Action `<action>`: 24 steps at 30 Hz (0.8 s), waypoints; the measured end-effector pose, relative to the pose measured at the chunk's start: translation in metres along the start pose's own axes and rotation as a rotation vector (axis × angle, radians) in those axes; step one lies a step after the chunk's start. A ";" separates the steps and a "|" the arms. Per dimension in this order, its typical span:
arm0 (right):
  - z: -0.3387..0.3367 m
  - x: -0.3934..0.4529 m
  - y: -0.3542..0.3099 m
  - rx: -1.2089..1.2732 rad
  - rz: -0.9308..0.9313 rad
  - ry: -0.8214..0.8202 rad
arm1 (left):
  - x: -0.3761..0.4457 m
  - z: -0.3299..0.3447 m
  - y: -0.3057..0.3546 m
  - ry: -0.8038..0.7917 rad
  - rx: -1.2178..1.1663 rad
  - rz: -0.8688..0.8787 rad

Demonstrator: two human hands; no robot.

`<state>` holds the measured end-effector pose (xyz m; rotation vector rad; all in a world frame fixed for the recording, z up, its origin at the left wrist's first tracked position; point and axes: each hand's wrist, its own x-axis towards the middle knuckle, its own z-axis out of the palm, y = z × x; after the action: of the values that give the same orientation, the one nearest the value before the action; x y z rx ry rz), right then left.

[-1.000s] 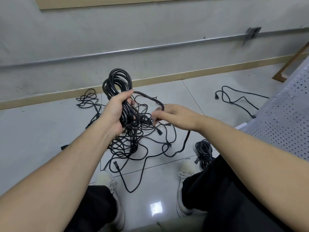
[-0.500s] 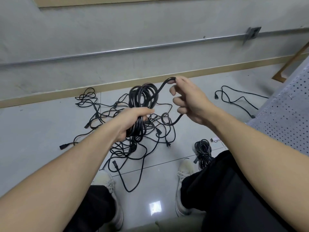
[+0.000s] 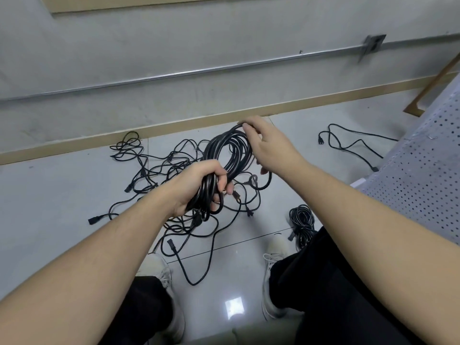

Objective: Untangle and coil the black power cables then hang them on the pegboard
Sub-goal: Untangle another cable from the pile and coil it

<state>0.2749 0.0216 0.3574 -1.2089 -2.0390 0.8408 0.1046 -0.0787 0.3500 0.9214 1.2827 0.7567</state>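
My left hand [image 3: 199,185] grips the lower end of a coil of black power cable [image 3: 231,153] held above the floor. My right hand [image 3: 268,145] pinches a strand at the top of that coil, and the strand runs down behind the hand to a loop near the floor. Beneath the coil a tangled pile of black cables [image 3: 174,170] spreads over the grey tiles. A finished coil [image 3: 301,220] lies by my right shoe. One loose cable [image 3: 348,145] lies apart at the right. The white perforated pegboard [image 3: 423,175] leans at the far right.
My two white shoes [image 3: 276,265] stand on the tiled floor, with my dark trouser legs below. A grey wall with a metal conduit [image 3: 199,70] and a tan skirting strip runs behind the pile. A wooden frame leg [image 3: 433,85] stands at the back right.
My right hand carried the strand up and over to the top of the coil, adding a loop. The left hand lowered and tilted the coil to the right.
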 end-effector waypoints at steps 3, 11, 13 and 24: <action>-0.011 0.004 0.002 -0.202 0.023 -0.048 | 0.000 -0.006 0.000 0.024 0.005 0.028; -0.012 -0.005 0.001 -0.484 0.107 -0.164 | 0.001 -0.003 -0.002 0.018 0.085 0.022; -0.006 -0.008 0.007 -0.353 0.145 -0.156 | 0.001 0.000 -0.003 0.032 0.113 0.025; 0.027 -0.009 -0.010 0.267 0.450 -0.178 | 0.006 0.002 -0.006 0.259 0.237 0.104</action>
<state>0.2531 0.0044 0.3471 -1.5026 -1.7315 1.4286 0.1075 -0.0769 0.3421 1.1140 1.5860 0.8368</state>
